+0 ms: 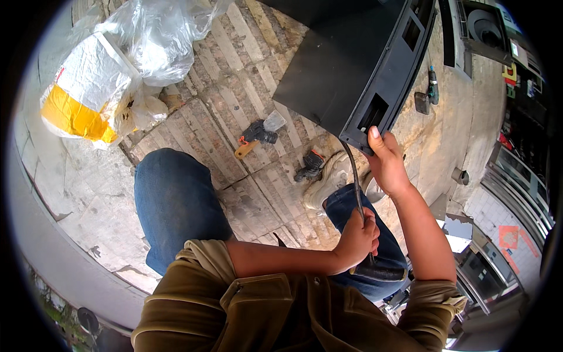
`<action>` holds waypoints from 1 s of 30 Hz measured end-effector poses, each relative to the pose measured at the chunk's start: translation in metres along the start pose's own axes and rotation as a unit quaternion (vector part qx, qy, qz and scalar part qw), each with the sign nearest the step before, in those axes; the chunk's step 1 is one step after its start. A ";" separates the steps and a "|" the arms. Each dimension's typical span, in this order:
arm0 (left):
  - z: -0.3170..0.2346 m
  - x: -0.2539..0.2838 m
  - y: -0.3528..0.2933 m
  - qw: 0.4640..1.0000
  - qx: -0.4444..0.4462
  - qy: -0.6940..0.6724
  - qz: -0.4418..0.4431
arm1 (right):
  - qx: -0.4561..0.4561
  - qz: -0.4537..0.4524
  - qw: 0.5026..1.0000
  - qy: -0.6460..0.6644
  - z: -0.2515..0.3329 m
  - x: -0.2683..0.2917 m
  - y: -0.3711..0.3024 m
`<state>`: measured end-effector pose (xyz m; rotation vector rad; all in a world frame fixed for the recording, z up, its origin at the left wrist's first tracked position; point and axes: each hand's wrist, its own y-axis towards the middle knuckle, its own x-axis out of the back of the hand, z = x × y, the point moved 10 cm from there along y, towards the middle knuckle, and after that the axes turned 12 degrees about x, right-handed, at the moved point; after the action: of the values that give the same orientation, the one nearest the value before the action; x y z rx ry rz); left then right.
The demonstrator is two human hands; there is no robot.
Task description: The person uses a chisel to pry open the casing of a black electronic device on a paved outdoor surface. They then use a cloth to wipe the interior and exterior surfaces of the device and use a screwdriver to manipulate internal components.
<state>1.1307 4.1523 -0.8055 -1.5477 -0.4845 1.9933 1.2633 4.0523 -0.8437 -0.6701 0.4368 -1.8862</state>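
My left hand (pixel 357 240) is closed around a black cable (pixel 354 170) that runs down from beneath the near corner of a large black housing (pixel 343 73). Below that fist, a dark, thick piece (pixel 378 271) lies across my right knee; I cannot tell whether it joins the cable. With thumb on top and fingers underneath, my right hand (pixel 387 157) grips the end of the housing's slotted front panel (pixel 387 76). The fingers under the panel are hidden.
A scraper (pixel 274 121) and dark gloves (pixel 311 166) lie on the tiles. Beyond the housing are a cordless drill (pixel 433 88), a dark block (pixel 421 103) and a metal cylinder (pixel 460 176). A white-and-yellow sack (pixel 88 88) and clear plastic bag (pixel 158 44) sit far left.
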 end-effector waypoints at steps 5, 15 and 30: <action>-0.006 0.023 -0.019 0.996 0.063 0.057 -0.004 | -0.016 -0.032 0.999 0.033 -0.003 0.000 0.003; -0.026 0.018 -0.040 0.992 0.076 0.103 -0.007 | 0.017 -0.010 0.993 0.115 0.015 -0.017 0.001; -0.041 -0.016 -0.037 0.996 0.058 0.058 0.025 | 0.017 -0.007 0.997 0.071 0.024 -0.017 -0.002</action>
<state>1.1805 4.1691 -0.7825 -1.6067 -0.2794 1.9194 1.2825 4.0690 -0.8282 -0.5191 0.4906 -1.9587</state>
